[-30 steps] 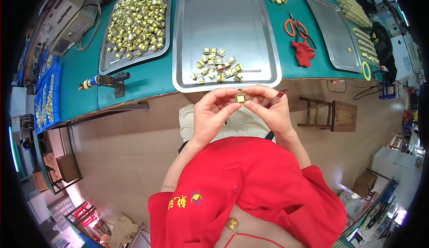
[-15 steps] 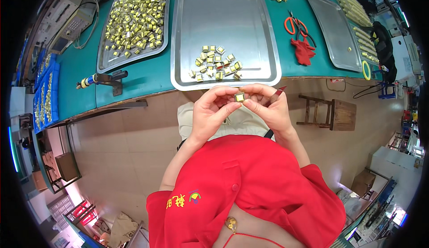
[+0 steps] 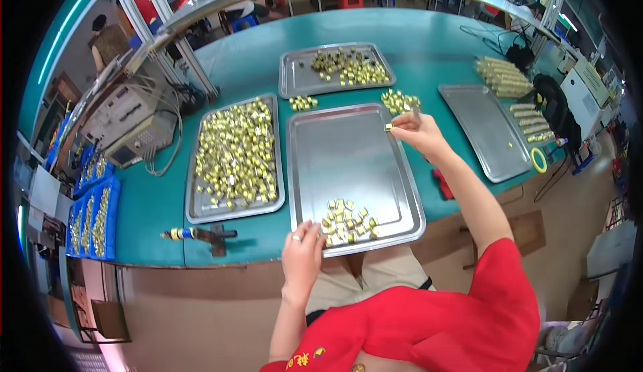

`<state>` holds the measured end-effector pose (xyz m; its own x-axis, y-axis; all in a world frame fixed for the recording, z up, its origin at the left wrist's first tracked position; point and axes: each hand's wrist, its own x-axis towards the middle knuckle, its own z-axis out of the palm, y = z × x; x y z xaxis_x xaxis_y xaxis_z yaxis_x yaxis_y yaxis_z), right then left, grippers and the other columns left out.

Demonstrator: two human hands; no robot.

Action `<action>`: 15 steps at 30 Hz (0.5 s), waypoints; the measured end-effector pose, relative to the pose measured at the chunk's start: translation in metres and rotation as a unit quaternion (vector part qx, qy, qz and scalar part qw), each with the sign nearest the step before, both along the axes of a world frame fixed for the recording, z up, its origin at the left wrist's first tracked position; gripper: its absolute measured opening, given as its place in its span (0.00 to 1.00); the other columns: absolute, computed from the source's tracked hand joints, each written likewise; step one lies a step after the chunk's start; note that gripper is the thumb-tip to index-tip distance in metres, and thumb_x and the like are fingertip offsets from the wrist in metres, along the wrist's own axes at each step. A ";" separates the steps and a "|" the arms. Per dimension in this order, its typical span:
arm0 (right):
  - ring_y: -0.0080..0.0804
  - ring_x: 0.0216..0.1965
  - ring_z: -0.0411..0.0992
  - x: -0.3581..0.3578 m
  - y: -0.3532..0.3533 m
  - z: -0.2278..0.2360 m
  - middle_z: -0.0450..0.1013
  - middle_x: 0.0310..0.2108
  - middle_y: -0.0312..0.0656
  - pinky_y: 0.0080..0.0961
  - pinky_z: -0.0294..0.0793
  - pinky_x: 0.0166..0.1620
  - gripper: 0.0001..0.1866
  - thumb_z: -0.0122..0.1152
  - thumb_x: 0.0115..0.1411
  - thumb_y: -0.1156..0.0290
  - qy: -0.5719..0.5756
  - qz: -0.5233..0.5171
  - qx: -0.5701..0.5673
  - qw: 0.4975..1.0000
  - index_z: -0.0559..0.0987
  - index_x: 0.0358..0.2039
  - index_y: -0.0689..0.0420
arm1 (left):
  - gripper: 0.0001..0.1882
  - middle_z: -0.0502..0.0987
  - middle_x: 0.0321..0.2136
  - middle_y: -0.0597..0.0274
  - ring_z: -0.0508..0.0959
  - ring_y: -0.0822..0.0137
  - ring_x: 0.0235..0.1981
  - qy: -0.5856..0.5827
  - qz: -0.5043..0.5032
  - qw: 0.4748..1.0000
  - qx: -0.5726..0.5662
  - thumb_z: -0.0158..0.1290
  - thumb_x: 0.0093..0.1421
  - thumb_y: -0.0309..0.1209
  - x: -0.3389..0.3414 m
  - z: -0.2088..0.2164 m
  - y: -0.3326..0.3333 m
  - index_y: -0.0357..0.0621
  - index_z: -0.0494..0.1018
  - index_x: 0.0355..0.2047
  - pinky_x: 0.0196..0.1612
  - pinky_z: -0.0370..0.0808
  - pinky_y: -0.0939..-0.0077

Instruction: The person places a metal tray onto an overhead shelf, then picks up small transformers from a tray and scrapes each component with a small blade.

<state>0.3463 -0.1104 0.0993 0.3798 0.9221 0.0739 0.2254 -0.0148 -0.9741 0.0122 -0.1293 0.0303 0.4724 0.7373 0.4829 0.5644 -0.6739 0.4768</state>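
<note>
My right hand (image 3: pixel 416 133) reaches over the far right part of the large metal tray (image 3: pixel 341 164). Its fingertips pinch a small yellow-taped transformer (image 3: pixel 388 128), and a thin greyish tool (image 3: pixel 416 110) sticks up from the same hand. Down at the tray's near left corner is my left hand (image 3: pixel 303 251), its fingers curled together beside a loose group of transformers (image 3: pixel 349 221). Whatever those fingers may grip is hidden. Just beyond my right hand, a small pile of transformers (image 3: pixel 396 100) lies on the green table (image 3: pixel 248 67).
Left stands a tray heaped with transformers (image 3: pixel 236 151); another partly filled tray (image 3: pixel 301 89) sits at the back. To the right are a nearly bare tray (image 3: pixel 485 131), a red cloth (image 3: pixel 443 184) and a yellow ring (image 3: pixel 538 160). A clamp-like fixture (image 3: pixel 214 235) stands near the front edge.
My hands have parted: the right moved forward and right with a transformer, the left went to the tray's near left corner. The view has tilted up, showing the back tray and people beyond.
</note>
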 end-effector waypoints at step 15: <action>0.15 0.18 0.60 0.030 0.189 -0.007 0.74 0.29 0.37 0.11 0.52 0.17 0.11 0.61 0.50 0.76 0.128 -0.062 -0.005 0.990 0.77 0.36 0.61 | 0.12 0.77 0.35 0.58 0.75 0.57 0.34 0.010 -0.057 0.995 -0.079 0.57 0.49 0.24 -0.010 -0.002 0.012 0.40 0.75 0.36 0.37 0.73 0.68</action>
<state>0.3762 0.0781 0.0926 0.4951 0.8675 -0.0488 -0.0333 -0.0371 -0.9988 0.0021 -0.1173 0.0281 0.5658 0.7441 0.3552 0.4993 -0.6520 0.5706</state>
